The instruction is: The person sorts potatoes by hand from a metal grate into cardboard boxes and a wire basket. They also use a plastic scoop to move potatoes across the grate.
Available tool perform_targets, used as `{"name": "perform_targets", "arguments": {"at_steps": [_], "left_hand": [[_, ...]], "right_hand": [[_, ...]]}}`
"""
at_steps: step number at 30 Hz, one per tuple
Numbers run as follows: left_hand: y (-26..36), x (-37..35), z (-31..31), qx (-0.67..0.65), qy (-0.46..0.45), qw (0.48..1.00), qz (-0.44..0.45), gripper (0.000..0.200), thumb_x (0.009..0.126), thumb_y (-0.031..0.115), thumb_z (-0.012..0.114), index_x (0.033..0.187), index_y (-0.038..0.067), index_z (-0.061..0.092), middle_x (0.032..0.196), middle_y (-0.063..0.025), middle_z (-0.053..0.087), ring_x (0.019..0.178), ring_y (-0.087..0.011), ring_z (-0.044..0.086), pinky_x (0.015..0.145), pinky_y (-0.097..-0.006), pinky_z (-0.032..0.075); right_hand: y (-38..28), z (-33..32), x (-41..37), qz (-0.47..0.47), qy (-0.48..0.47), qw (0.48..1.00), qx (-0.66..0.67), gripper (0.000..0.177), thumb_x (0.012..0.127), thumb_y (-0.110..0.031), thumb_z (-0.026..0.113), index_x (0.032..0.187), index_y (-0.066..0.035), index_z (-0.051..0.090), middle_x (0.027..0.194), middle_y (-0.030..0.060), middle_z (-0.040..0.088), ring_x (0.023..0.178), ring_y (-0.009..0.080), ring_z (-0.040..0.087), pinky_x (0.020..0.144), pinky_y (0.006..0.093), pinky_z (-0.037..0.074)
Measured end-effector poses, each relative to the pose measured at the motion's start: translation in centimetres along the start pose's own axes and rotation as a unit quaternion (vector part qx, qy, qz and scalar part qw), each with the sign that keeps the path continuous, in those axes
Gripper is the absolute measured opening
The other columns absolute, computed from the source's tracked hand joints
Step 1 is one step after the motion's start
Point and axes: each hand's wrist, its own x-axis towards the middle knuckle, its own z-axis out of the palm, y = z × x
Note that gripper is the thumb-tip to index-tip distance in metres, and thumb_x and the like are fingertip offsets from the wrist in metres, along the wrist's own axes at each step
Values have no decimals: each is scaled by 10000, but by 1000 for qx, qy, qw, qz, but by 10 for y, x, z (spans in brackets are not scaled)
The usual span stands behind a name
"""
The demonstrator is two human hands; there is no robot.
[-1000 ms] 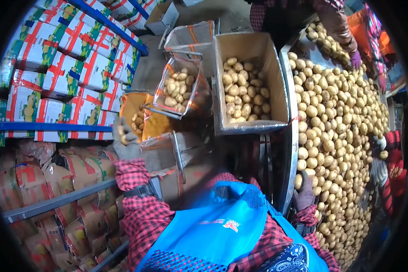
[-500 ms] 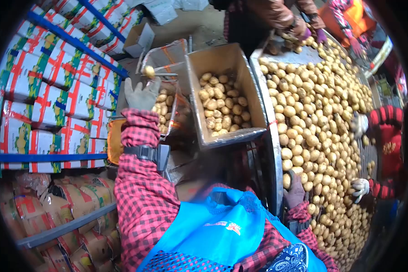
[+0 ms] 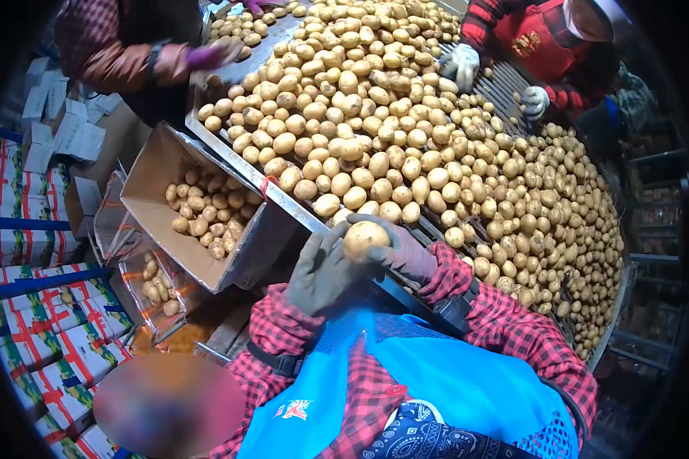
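Note:
A large pale potato (image 3: 365,241) is in front of my chest, just above the near edge of the sorting table. My right hand (image 3: 407,254), in a dusty glove, is closed around it, with the fingers over its top and right side. My left hand (image 3: 320,269), in a grey glove, is against or very near the potato's left side, fingers stretched upward and apart. Whether it touches the potato is hard to tell. Beyond both hands spreads a big heap of potatoes (image 3: 390,164).
The table's metal rim (image 3: 245,177) runs past a lined carton (image 3: 149,172) of potatoes and a smaller bag-lined crate (image 3: 142,302), partly filled. Printed boxes (image 3: 61,329) are stacked at left. Opposite, a co-worker's white gloves (image 3: 461,65) reach over rollers; another person's purple-gloved hand (image 3: 214,55) is at upper left.
My view has swung to the right. My left hand came from over the small crate, where a potato was in the air, to the table; my right hand has lifted a potato off the table.

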Motion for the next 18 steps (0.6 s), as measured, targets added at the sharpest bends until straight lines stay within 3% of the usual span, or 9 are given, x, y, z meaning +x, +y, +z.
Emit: {"name": "perform_targets", "arguments": {"at_steps": [1, 4, 6, 8, 9, 11, 14, 16, 18], "left_hand": [[3, 9, 11, 56, 77, 991, -96, 651, 958, 487, 481, 1441, 64, 374, 1354, -176, 521, 1203, -353, 531, 1023, -463, 427], [-8, 18, 12, 47, 120, 987, -97, 635, 953, 478, 490, 1419, 56, 395, 1311, -189, 551, 1164, -363, 557, 956, -448, 481], [-11, 17, -34, 327, 139, 934, -25, 623, 955, 468, 493, 1393, 32, 421, 1273, -219, 568, 1140, -382, 571, 881, -435, 521], [-1, 17, -34, -66, 134, 985, -82, 613, 951, 464, 501, 1353, 3, 456, 1203, -240, 600, 1064, -391, 603, 819, -427, 538], [3, 13, -35, -28, 133, 989, -67, 593, 939, 448, 519, 1308, -16, 497, 1132, -237, 633, 956, -382, 626, 762, -410, 542], [19, 6, -38, -10, 183, 983, -17, 573, 910, 439, 554, 1272, -4, 540, 1044, -204, 667, 856, -346, 628, 717, -389, 543], [54, -28, -23, 8, 210, 972, 105, 493, 883, 402, 595, 1208, 31, 595, 1006, -170, 665, 842, -302, 625, 709, -362, 550], [81, -55, -25, 4, 220, 948, 229, 475, 915, 386, 576, 1202, 7, 588, 983, -186, 662, 852, -301, 659, 711, -383, 590], [111, -89, -39, -23, 337, 869, 361, 522, 815, 420, 655, 1144, 16, 616, 1000, -151, 647, 821, -285, 630, 700, -400, 574]], "right_hand": [[0, 1, -1, -27, -2, 1000, -4, 650, 862, -257, 712, 1406, -67, 412, 958, 64, 637, 718, 108, 615, 600, 228, 503], [-20, -8, -23, 74, -10, 994, -78, 628, 892, -251, 653, 1440, -87, 392, 985, 66, 624, 722, 86, 602, 571, 204, 476], [-20, -41, -43, 64, 48, 996, 31, 605, 912, -159, 590, 1467, -100, 356, 979, 60, 620, 717, 76, 581, 584, 199, 480], [-2, -107, -69, -14, 210, 960, -182, 586, 927, -87, 522, 1479, -83, 323, 1071, 70, 596, 857, 116, 560, 703, 243, 477], [7, -144, -85, -20, 299, 912, -280, 564, 940, -75, 491, 1476, -64, 318, 1157, 89, 571, 990, 153, 533, 817, 286, 463], [4, -243, -135, -78, 463, 790, -393, 475, 969, -177, 470, 1420, -44, 405, 1221, 119, 571, 1042, 219, 555, 891, 327, 463], [24, -425, -250, -140, 583, 632, -492, 462, 1012, -331, 438, 1335, -15, 536, 1317, 164, 572, 1120, 318, 587, 1001, 389, 462], [35, -439, -267, -36, 685, 607, -401, 523, 990, -387, 474, 1360, -18, 489, 1317, 170, 559, 1119, 304, 578, 972, 385, 470], [44, -425, -251, 39, 729, 609, -310, 597, 968, -442, 511, 1386, -22, 442, 1317, 175, 545, 1119, 291, 570, 943, 381, 478]]}}
